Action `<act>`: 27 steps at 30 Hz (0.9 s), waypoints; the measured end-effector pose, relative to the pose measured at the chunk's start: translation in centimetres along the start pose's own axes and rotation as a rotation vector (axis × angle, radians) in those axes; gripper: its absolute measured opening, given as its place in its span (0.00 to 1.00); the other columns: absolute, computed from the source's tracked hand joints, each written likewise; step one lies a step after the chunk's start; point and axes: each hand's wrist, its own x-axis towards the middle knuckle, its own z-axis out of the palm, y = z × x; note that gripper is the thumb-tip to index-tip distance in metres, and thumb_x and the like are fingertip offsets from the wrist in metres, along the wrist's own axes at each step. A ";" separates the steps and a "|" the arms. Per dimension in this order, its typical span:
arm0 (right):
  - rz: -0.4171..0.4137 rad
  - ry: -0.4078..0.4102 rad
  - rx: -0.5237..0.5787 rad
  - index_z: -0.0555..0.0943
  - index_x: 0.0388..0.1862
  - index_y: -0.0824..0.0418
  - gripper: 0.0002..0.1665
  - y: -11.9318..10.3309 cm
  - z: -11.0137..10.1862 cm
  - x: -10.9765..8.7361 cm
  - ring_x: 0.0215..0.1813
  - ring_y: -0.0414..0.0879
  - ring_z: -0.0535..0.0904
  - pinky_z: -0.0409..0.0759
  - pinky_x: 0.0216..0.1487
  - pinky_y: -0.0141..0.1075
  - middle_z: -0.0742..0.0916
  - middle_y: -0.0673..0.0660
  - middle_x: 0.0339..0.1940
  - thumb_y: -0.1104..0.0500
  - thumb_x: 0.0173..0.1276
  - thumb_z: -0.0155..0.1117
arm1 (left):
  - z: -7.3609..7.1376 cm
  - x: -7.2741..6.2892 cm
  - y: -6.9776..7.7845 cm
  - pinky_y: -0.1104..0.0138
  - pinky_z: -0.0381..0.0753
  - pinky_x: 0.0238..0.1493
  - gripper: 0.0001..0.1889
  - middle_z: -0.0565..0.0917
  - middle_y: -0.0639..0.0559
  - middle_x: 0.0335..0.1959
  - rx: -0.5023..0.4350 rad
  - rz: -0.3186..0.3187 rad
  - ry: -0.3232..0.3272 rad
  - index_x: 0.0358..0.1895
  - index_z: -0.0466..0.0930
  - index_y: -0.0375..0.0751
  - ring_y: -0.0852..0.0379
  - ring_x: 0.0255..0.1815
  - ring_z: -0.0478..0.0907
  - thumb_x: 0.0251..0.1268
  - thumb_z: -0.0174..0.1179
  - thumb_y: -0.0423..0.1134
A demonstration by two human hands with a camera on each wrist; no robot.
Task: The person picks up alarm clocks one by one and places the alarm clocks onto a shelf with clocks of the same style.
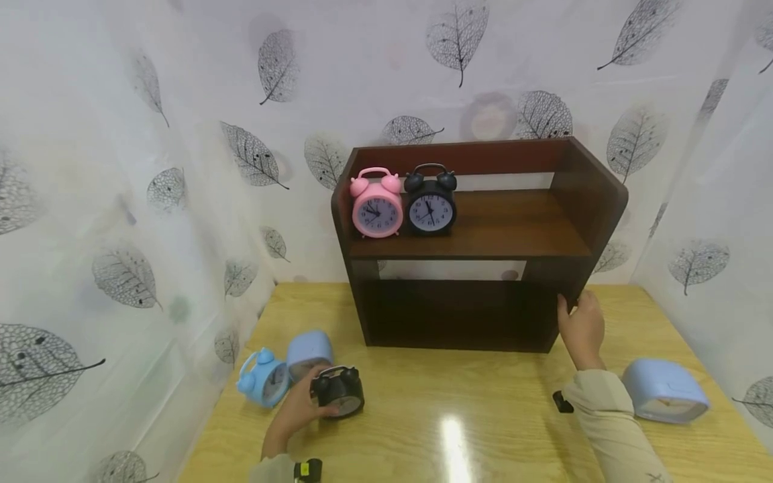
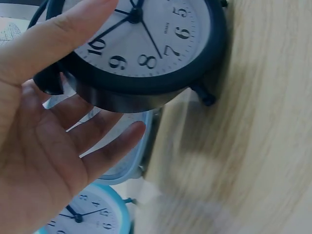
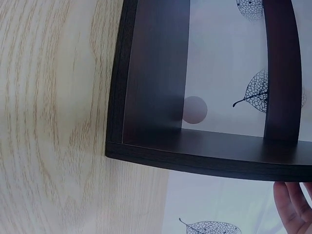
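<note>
My left hand (image 1: 298,406) holds a black twin-bell alarm clock (image 1: 345,396), thumb across its face and fingers behind. The left wrist view shows the black clock's dial (image 2: 141,39) and a small foot close to the wood; I cannot tell whether it touches. Beside that hand are a light-blue twin-bell clock (image 1: 266,379) and a rounded blue clock (image 1: 309,354). My right hand (image 1: 584,329) grips the right side panel of a dark brown two-tier shelf (image 1: 471,258), thumb at its front edge. In the right wrist view, fingers (image 3: 287,202) touch the panel's outer face.
On the upper tier, a pink twin-bell clock (image 1: 377,204) and another black one (image 1: 431,201) stand side by side at the left. Another rounded blue clock (image 1: 667,389) sits by my right forearm. Leaf-patterned sheeting (image 1: 199,201) surrounds the wooden table (image 1: 459,382).
</note>
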 end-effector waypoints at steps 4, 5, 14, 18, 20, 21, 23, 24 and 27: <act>-0.001 0.002 -0.002 0.72 0.34 0.76 0.13 0.0 0.0 0.2 0.36 0.69 0.74 0.68 0.37 0.58 0.77 0.73 0.33 0.63 0.65 0.56 | 0.0 0.3 -0.7 0.62 0.75 0.53 0.41 0.78 0.37 0.56 -0.069 0.064 -0.044 0.61 0.67 0.33 0.45 0.54 0.77 0.39 0.76 0.38; -0.001 0.004 -0.002 0.72 0.33 0.76 0.14 0.0 0.0 0.2 0.36 0.69 0.74 0.68 0.37 0.58 0.77 0.73 0.33 0.63 0.65 0.56 | 0.0 0.3 -0.9 0.65 0.74 0.54 0.41 0.78 0.37 0.56 -0.098 0.077 -0.062 0.62 0.67 0.33 0.50 0.54 0.77 0.40 0.75 0.37; 0.001 0.012 0.000 0.72 0.32 0.76 0.13 0.1 0.1 0.1 0.34 0.69 0.73 0.67 0.36 0.57 0.76 0.72 0.31 0.63 0.64 0.57 | 0.1 0.1 -1.6 0.66 0.72 0.55 0.37 0.80 0.38 0.54 -0.131 0.044 -0.130 0.60 0.70 0.33 0.56 0.53 0.77 0.43 0.73 0.39; 0.007 0.005 -0.003 0.72 0.32 0.76 0.13 0.1 0.1 0.1 0.35 0.69 0.73 0.67 0.36 0.57 0.77 0.72 0.32 0.63 0.64 0.57 | 0.2 0.1 -1.9 0.65 0.72 0.56 0.36 0.80 0.39 0.54 -0.165 0.009 -0.143 0.60 0.71 0.35 0.61 0.52 0.77 0.44 0.73 0.39; 0.008 0.003 -0.006 0.72 0.33 0.75 0.13 0.2 0.2 0.1 0.35 0.69 0.73 0.67 0.36 0.57 0.77 0.72 0.32 0.63 0.65 0.57 | 0.3 0.2 -2.1 0.66 0.71 0.56 0.35 0.80 0.39 0.54 -0.171 -0.001 -0.140 0.60 0.71 0.35 0.64 0.52 0.76 0.44 0.73 0.38; 0.007 0.003 -0.005 0.72 0.33 0.75 0.13 0.2 0.2 0.1 0.35 0.69 0.74 0.67 0.36 0.57 0.77 0.72 0.32 0.63 0.65 0.57 | 0.4 0.2 -2.1 0.67 0.71 0.55 0.35 0.81 0.40 0.53 -0.171 -0.007 -0.136 0.60 0.72 0.35 0.65 0.51 0.76 0.43 0.73 0.38; 0.005 0.005 -0.005 0.72 0.33 0.75 0.13 0.2 0.2 0.1 0.34 0.69 0.74 0.67 0.36 0.57 0.77 0.72 0.32 0.62 0.65 0.57 | 0.4 0.2 -2.2 0.69 0.70 0.54 0.35 0.81 0.40 0.53 -0.173 -0.023 -0.129 0.59 0.72 0.34 0.67 0.50 0.76 0.43 0.73 0.38; 0.004 0.008 -0.004 0.72 0.32 0.75 0.13 0.2 0.2 0.0 0.34 0.68 0.74 0.67 0.36 0.57 0.77 0.72 0.32 0.62 0.65 0.57 | 0.5 0.2 -2.3 0.69 0.70 0.54 0.35 0.81 0.39 0.53 -0.174 -0.029 -0.124 0.59 0.72 0.33 0.67 0.49 0.76 0.43 0.73 0.38; 0.001 0.015 0.001 0.72 0.32 0.75 0.13 0.3 0.3 0.0 0.34 0.68 0.74 0.67 0.36 0.57 0.77 0.72 0.31 0.62 0.65 0.58 | 0.6 0.2 -2.4 0.70 0.70 0.53 0.37 0.80 0.38 0.54 -0.194 -0.061 -0.117 0.61 0.70 0.32 0.65 0.50 0.76 0.44 0.73 0.38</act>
